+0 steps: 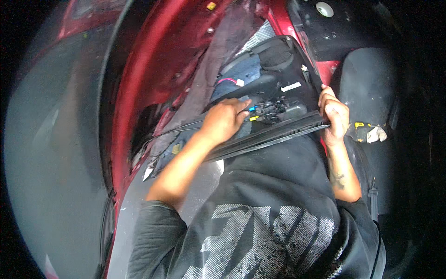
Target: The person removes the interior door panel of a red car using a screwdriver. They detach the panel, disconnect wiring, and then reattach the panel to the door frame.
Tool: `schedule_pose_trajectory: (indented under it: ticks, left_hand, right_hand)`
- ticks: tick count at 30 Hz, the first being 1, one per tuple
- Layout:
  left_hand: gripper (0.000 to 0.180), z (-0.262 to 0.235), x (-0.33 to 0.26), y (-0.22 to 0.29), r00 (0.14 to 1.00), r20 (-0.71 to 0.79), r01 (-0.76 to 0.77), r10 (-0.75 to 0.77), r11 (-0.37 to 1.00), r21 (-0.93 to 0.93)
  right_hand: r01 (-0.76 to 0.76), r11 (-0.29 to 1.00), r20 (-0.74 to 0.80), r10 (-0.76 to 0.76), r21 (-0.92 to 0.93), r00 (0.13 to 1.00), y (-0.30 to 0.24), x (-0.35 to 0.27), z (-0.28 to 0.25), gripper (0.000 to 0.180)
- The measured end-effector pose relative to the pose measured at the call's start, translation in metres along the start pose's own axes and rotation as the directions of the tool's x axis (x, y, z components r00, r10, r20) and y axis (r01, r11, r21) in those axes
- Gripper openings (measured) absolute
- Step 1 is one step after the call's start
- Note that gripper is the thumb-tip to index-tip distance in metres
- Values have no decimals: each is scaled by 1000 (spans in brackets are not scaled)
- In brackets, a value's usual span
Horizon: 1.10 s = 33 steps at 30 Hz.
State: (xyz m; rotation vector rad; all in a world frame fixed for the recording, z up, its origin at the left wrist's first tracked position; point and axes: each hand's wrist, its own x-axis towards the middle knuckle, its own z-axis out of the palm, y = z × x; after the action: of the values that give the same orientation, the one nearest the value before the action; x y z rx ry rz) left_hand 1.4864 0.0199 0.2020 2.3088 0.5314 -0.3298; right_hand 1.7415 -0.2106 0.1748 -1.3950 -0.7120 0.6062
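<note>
Across my lap lies a black car door trim panel, its back side turned up. At its right end my right hand is closed round the edge. My left hand is over the middle of the panel, thumb and forefinger drawn together by a blue cable clip. A yellow cable clip sits just below the blue one, both at a black latch-handle mechanism. Thin black cables run from the door side to beneath my left hand, which partly hides them.
The red door frame with a loose, greyish liner sheet stands at the left. A white connector on a pink wire rests on blue padding. To the right are a black seat, a yellow-handled tool and crumpled white paper.
</note>
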Motion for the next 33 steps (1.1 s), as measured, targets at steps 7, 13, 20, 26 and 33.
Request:
schedule_pose_trajectory:
  ticks: [7,13,20,26,33]
  left_hand:
    - [19,-50,-127,33,898,-339,212,-280,951,-224]
    - [23,-69,-251,-19,536,-556,693,-635,707,-138]
    - [39,-45,-301,-39,376,-508,807,-775,543,-232]
    - [36,-33,-327,-83,235,-591,689,-772,561,-459]
    - [36,-11,-310,-50,149,-674,725,-723,543,-423]
  right_hand:
    - [82,996,58,-84,33,995,-2,6,0,45]
    - [5,1000,171,-1,-22,985,-8,5,-11,41]
    - [-11,946,557,200,-324,806,-47,52,-40,28]
    - [-37,896,693,368,-443,619,-111,118,-3,14]
    - [182,833,730,327,-523,600,-127,159,17,25]
